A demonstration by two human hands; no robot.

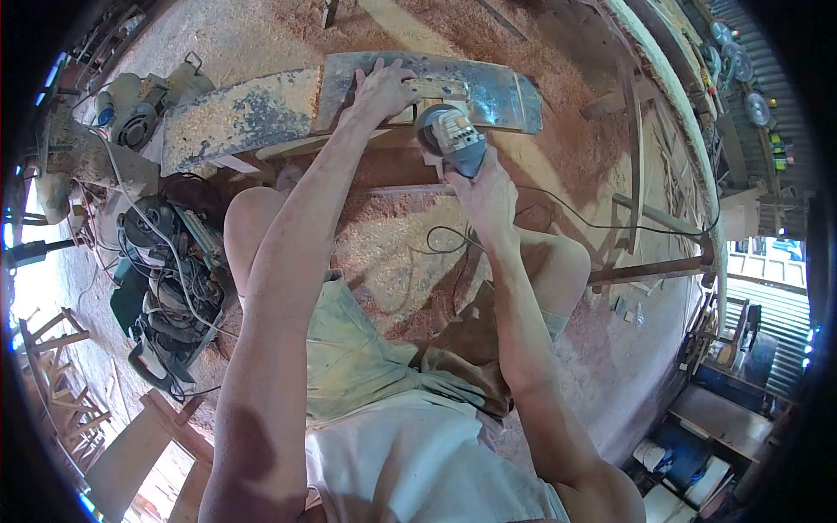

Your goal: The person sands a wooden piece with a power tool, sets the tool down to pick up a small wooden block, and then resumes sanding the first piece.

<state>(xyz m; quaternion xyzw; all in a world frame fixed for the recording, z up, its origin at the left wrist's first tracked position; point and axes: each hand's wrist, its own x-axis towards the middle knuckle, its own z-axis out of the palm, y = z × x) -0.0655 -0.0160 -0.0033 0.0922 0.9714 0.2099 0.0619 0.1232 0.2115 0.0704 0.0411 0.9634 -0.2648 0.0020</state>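
Observation:
My right hand (485, 199) is wrapped around the body of an angle grinder (462, 144). The grinder's round disc (429, 129) faces left, close to a small wooden piece (440, 89) on the bench board. My left hand (382, 94) presses on the board with its fingers at the left end of that wooden piece, holding it down. Beneath both lies a dark, worn bench board (349, 68), dusted with sawdust. From the grinder a black cord (575, 220) trails off to the right.
To the left stand a dusty motor machine (135, 126) and a heap of power tools with cables (170, 279). Sawdust covers the floor (384, 253) between my knees. A wooden frame (636, 148) rises on the right, and spare discs (738, 61) hang on the wall.

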